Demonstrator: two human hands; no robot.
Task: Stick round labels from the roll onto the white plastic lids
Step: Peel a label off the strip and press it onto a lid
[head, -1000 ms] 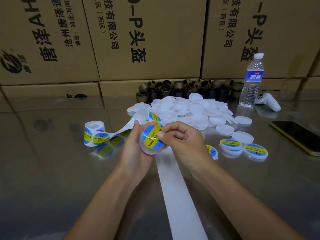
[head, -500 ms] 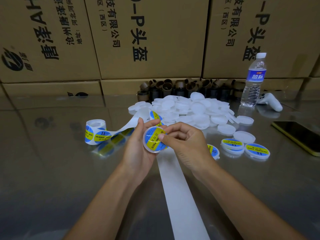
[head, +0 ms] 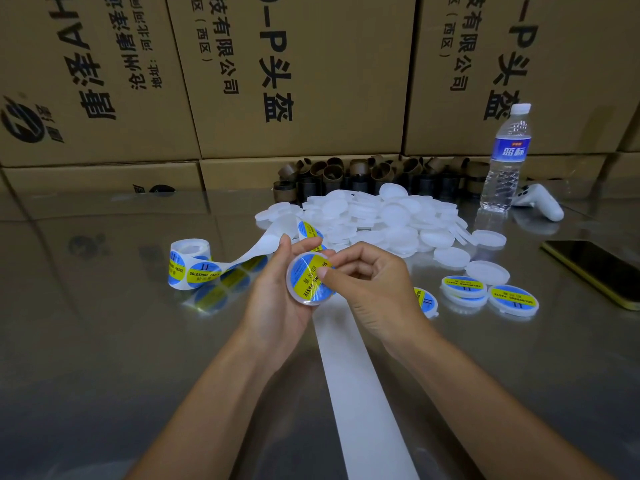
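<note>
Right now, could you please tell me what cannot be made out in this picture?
Head view:
Lid: its right rim, behind the right hand.
Phone: cut off by the right edge.
Liner strip: end cut off by the bottom edge.
Pile: lid count, they overlap.

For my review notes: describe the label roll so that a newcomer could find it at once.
On the shiny table, below the cardboard boxes, look left of the heap of white lids. The label roll stands left of the left hand. Unlike the flat labelled lids on the right, it is a coil with blue-and-yellow labels round its side.
</note>
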